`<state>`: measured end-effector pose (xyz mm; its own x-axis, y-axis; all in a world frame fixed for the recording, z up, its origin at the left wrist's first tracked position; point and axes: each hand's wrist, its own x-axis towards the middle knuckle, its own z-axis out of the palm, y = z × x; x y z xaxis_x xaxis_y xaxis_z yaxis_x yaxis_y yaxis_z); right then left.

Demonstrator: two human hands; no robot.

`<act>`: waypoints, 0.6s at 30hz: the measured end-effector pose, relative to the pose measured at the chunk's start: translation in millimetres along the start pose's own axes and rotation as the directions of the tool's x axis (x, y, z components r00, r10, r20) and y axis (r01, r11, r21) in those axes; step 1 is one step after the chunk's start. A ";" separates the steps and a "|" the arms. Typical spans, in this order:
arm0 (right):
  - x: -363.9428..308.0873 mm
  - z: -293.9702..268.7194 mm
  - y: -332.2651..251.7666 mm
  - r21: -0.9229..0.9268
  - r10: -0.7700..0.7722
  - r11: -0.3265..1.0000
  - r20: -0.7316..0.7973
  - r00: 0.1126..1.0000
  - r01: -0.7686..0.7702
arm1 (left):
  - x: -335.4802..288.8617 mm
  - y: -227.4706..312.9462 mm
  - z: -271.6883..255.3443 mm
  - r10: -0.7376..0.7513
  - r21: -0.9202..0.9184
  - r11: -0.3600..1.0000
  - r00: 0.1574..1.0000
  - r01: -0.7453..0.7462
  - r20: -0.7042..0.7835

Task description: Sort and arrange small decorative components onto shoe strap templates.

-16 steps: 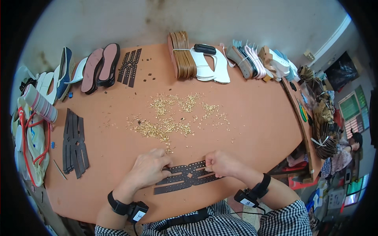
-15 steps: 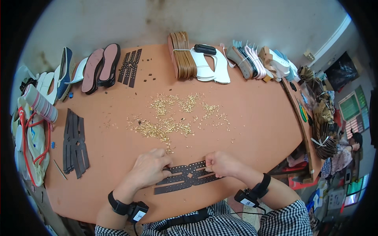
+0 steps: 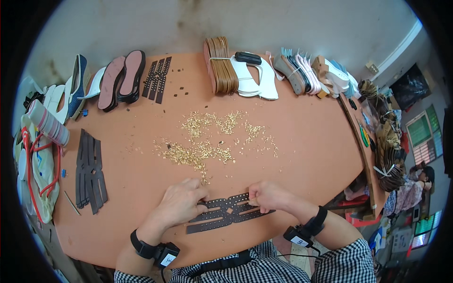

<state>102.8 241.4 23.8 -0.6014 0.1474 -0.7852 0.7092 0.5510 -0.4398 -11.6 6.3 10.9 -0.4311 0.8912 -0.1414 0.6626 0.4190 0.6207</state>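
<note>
A dark brown studded leather strap piece (image 3: 230, 216), with slits and a diamond-shaped hole, lies flat near the table's front edge. My left hand (image 3: 181, 203) is at its left end, with curled fingers pinching the upper strip. My right hand (image 3: 269, 195) is at its right strips, thumb and fingers pressed together; whatever they hold is too small or hidden to make out. Beyond my hands, many small gold studs (image 3: 191, 154) lie scattered in loose heaps on the table. Rows of pale studs run along the piece's strips.
Plain dark strap pieces (image 3: 89, 172) are stacked at the left, beside a thin metal rod (image 3: 72, 203). Another studded piece (image 3: 156, 80) lies at the back. Pink insoles (image 3: 132, 75), a tied brown sole bundle (image 3: 222, 70) and white cut-outs (image 3: 255, 85) line the wall. A person (image 3: 403, 191) sits far right.
The right fingers have shifted slightly, and a little more of the piece's right end shows. My left hand stays at the left end. The whole view has drifted slightly.
</note>
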 end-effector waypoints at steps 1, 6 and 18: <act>0.1 1.6 -0.4 -0.020 -0.005 1.000 -0.007 1.000 0.005 | -0.8 0.8 -0.1 -0.006 -0.008 1.000 1.000 0.006 0.001; 0.3 4.0 -2.3 -0.093 -0.019 0.996 -0.043 0.999 0.015 | 1.0 -0.5 1.7 0.002 -0.010 1.000 1.000 -0.002 0.000; -4.4 0.3 16.7 0.064 -0.178 0.982 -0.025 0.984 0.180 | 0.8 -0.7 0.8 0.012 0.012 1.000 1.000 -0.012 -0.021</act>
<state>117.4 249.7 19.8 -0.7272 0.0671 -0.6831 0.6119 0.5144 -0.6009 -12.0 6.8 9.8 -0.4358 0.8924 -0.1173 0.6752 0.4103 0.6131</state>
